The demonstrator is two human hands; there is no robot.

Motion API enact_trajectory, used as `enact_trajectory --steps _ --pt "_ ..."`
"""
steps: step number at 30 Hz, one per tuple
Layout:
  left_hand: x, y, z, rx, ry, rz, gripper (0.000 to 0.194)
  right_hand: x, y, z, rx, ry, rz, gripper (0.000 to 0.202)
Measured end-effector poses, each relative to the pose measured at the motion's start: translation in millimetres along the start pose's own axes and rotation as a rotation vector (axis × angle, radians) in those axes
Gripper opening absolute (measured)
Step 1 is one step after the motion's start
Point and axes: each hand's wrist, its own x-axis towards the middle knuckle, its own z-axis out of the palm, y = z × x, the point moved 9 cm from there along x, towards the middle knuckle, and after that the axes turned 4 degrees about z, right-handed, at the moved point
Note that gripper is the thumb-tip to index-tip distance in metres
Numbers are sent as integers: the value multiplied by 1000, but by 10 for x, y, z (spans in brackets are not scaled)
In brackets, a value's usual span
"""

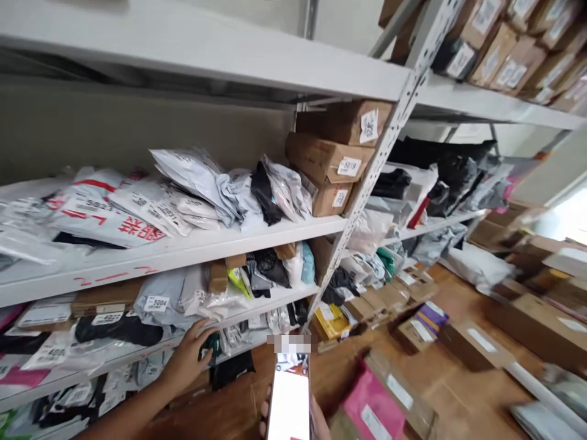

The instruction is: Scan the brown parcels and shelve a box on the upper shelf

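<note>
Left hand (pixel 188 357) reaches up from the lower left with its fingers spread fairly wide, the fingertips resting on a pale grey mailer bag (pixel 172 299) that lies on the second shelf board (pixel 137 349) from the bottom of the white metal rack (pixel 385 146). Right hand (pixel 316 421), low in the middle and cut off by the bottom edge, is wrapped around a phone (pixel 288 400) held upright, its screen glowing white and too washed out to read; a blurred patch sits just above it. On the shelf above, a big heap of white and grey parcel bags (pixel 151 208) carries red Chinese characters and a label that seems to read 5023, while stacked cardboard boxes (pixel 332 159) beside the upright bear white stickers, one reading about 5019. Near the left hand, small white tags read 5004 and 4827, and a further one looks like 400 with its end hidden. More boxes (pixel 527 324) lie on the wooden floor (pixel 458 391) to the right, smeared by motion, and a pink bag (pixel 373 406) by the phone is partly cut off.
</note>
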Motion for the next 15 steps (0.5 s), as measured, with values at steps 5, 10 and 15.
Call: enact_trajectory --steps 5,10,15 --pt "277 150 206 -257 -43 -45 36 -95 426 -271 44 -5 -18 65" --pt "1237 593 187 -500 20 17 39 -177 548 -648 115 75 -97 71" --pt "2159 872 567 -493 210 -144 50 -360 420 -907 166 68 -143 66"
